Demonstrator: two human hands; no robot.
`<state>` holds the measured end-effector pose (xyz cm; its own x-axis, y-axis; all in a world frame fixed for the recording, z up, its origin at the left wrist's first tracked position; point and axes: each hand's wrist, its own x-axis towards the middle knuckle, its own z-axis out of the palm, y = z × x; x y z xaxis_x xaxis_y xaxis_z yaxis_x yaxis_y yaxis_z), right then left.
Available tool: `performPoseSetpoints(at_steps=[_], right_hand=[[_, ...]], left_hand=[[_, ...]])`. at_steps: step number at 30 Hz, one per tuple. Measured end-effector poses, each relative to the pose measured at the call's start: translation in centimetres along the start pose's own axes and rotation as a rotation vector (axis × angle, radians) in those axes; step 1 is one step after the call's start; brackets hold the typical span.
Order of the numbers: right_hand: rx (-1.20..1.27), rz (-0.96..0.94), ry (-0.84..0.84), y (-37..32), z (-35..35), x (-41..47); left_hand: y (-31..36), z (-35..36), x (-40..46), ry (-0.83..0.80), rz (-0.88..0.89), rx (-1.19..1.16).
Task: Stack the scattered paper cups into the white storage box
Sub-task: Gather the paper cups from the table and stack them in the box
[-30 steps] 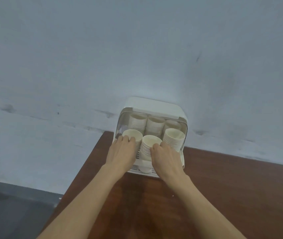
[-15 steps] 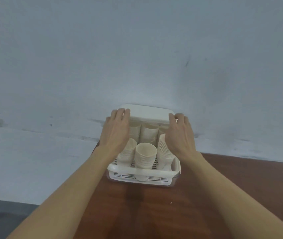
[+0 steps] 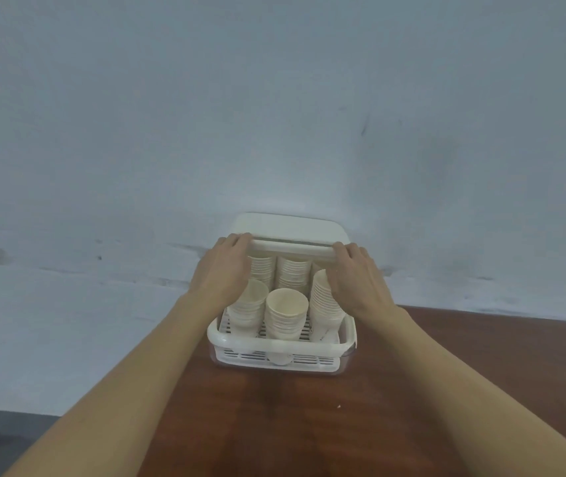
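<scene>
Stacks of paper cups (image 3: 286,311) stand inside the white storage box (image 3: 280,344), at the worktop's (image 3: 309,425) 12 o'clock edge against the wall (image 3: 274,115). Both hands grip its lid's front bar (image 3: 292,251): left hand (image 3: 221,275) at 9 o'clock, right hand (image 3: 360,280) at 3 o'clock.

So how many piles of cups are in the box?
5 show: front left, front middle, front right, back left, back middle. A back-right one may hide behind the right hand.
</scene>
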<state>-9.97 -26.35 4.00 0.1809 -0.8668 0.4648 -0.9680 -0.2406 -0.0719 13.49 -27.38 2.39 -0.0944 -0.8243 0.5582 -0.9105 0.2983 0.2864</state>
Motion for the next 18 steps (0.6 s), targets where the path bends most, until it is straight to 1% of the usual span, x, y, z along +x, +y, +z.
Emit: performPoseSetpoints(at_steps=[3,5,7,9,10,11,12,13,14,15,18], right_hand=[[-0.024,0.019,-0.097,-0.4,0.4,-0.3],[-0.03,0.026,-0.106,-0.9,0.7,-0.6],[-0.054,-0.018,-0.013,-1.4,0.9,-1.2],[-0.04,-0.122,0.093,-2.1,0.8,-1.9],[-0.001,-0.18,0.079,-2.5,0.9,-2.3],[0.041,-0.227,0.011,-3.0,1.0,-2.8],[0.07,-0.255,-0.094,-3.5,1.2,-3.3],[0.076,-0.263,-0.195,-3.9,1.4,-3.7],[0.059,-0.259,-0.257,-4.1,1.8,-3.9],[0.034,-0.251,-0.281,-4.3,2.0,-3.8],[-0.007,-0.246,-0.261,-5.0,2.2,-3.3]], left_hand=[[0.2,-0.4,-0.6,-0.088,0.014,0.002],[0.2,-0.6,-0.7,-0.145,0.02,0.01],[0.3,-0.6,-0.6,-0.163,0.026,0.038],[0.3,-0.5,-0.7,-0.137,0.034,0.061],[0.4,-0.3,-0.8,-0.114,0.037,0.068],[0.5,-0.2,-0.9,-0.089,0.041,0.074],[0.6,0.0,-1.1,-0.061,0.047,0.081],[0.6,0.2,-1.3,-0.034,0.053,0.088],[0.6,0.4,-1.6,-0.011,0.062,0.099],[0.6,0.6,-1.9,0.007,0.074,0.116],[0.7,0.7,-2.8,0.073,0.125,0.205]])
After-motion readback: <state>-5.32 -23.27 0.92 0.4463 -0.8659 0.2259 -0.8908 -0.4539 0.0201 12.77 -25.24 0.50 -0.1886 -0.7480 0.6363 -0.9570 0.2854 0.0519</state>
